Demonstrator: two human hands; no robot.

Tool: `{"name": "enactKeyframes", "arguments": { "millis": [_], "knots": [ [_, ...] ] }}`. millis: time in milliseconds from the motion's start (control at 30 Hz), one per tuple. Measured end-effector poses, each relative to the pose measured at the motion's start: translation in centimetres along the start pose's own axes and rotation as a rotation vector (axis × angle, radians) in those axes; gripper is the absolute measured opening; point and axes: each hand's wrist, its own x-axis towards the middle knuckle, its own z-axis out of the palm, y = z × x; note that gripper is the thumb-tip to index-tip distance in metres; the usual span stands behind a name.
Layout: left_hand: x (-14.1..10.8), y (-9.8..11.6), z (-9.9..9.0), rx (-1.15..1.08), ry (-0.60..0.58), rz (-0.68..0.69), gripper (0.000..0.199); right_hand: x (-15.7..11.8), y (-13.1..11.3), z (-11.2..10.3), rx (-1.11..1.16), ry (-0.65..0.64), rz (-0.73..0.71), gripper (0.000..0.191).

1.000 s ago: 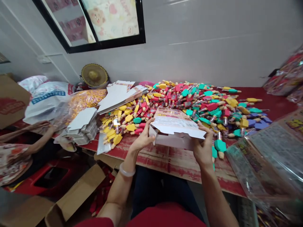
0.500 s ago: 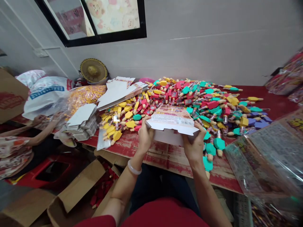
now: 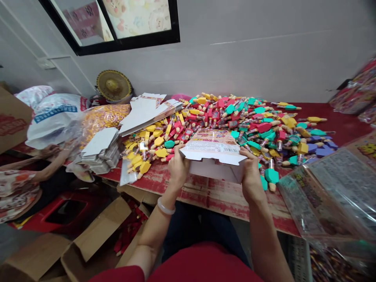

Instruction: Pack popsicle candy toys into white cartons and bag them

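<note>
A printed cardboard box (image 3: 214,150) is held between my two hands over the front of the red table, its white inside and cut flaps facing me. My left hand (image 3: 178,168) is closed on the box's left end, with the fingers partly hidden behind it. At the right end, my right hand (image 3: 251,172) grips the side near the barcode. Just beyond the box spreads a heap of small toy-like tubes (image 3: 214,113) with yellow, red, teal and purple heads. Several teal ones (image 3: 271,177) lie close to my right hand.
Left of the heap are flat white carton blanks (image 3: 147,113), a stack of folded cartons (image 3: 101,149) and a bag of orange pieces (image 3: 105,117). Another person's hands (image 3: 51,150) work at far left. Clear plastic packaging (image 3: 331,192) covers the right corner. An open carton (image 3: 96,231) stands below.
My right hand has shifted slightly right and now grips the outer side of the box's right end. The box's front opening shows wider. My left hand stays on its end.
</note>
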Motion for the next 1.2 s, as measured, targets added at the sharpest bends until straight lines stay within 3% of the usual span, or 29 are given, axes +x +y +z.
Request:
{"name": "enactKeyframes", "arguments": {
  "millis": [100,300,400,500,567,733,867,1067,1200],
  "knots": [
    [0.4,-0.2,-0.6,-0.072,-0.076,-0.028,0.041,0.7,0.2,-0.8,0.099,0.001,0.105,0.072],
    [1.2,-1.0,-3.4,-0.575,-0.505,0.095,0.062,1.7,0.6,-3.4,-0.048,-0.145,0.126,0.068],
    [1.5,-1.1,-5.2,-0.617,-0.597,0.101,0.068,2.0,0.1,-4.4,-0.067,-0.245,0.168,0.065],
    [1.4,-0.7,-6.4,-0.654,-0.659,0.131,0.064,2.3,-0.2,-4.3,-0.133,-0.205,0.116,0.062],
    [1.2,0.0,-6.4,-0.55,-0.629,0.16,0.065,2.3,-0.2,-3.5,-0.188,-0.135,0.048,0.056],
    [0.7,2.1,-4.3,0.003,-0.273,0.132,0.058,1.2,0.1,-0.6,-0.278,0.0,-0.068,0.042],
    [1.1,2.5,-3.7,0.163,-0.192,0.106,0.045,0.6,0.2,0.6,-0.288,0.041,-0.126,0.038],
    [0.9,1.7,-5.8,-0.09,-0.239,0.208,0.06,0.7,-0.7,0.1,-0.308,0.031,-0.121,0.046],
    [0.9,1.0,-6.3,-0.496,-0.196,0.161,0.07,1.0,-1.5,-0.8,-0.223,0.094,-0.08,0.052]
  ]
}}
